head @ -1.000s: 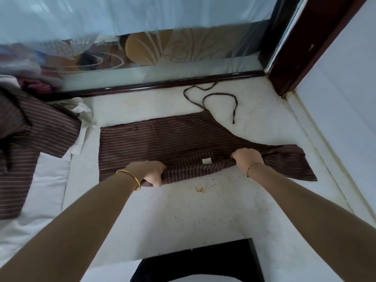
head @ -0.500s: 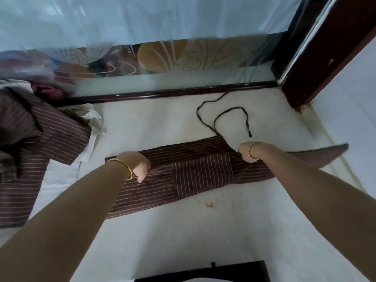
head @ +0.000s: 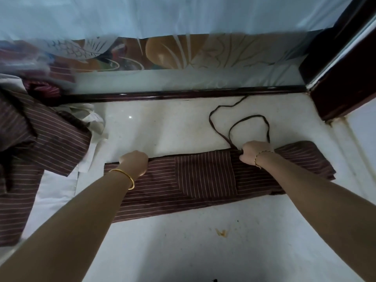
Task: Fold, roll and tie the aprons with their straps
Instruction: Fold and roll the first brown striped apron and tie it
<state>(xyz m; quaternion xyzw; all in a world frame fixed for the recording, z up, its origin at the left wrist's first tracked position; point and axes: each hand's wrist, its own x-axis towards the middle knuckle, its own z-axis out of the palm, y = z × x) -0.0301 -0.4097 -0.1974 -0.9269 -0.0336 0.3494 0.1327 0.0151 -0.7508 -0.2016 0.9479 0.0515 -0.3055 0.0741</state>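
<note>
A brown apron [head: 205, 180] with thin white stripes lies folded lengthwise into a long band on the pale floor, its pocket patch facing up in the middle. My left hand [head: 135, 162] grips the far folded edge near the band's left end. My right hand [head: 255, 152] grips the far edge further right, where the dark strap [head: 240, 123] leaves the cloth. The strap lies in loose loops on the floor beyond my right hand. The apron's right end spreads past my right wrist.
A heap of more brown striped aprons [head: 30, 151] lies at the left on white cloth [head: 59, 192]. A dark wooden rail [head: 183, 94] under a glass panel bounds the far side. A dark door frame [head: 341, 88] stands at the right. A small orange stain [head: 221, 232] marks the floor nearby.
Both hands carried the near edge of the apron away from me and over onto the far edge. The flat apron became a narrower folded band with the pocket on top.
</note>
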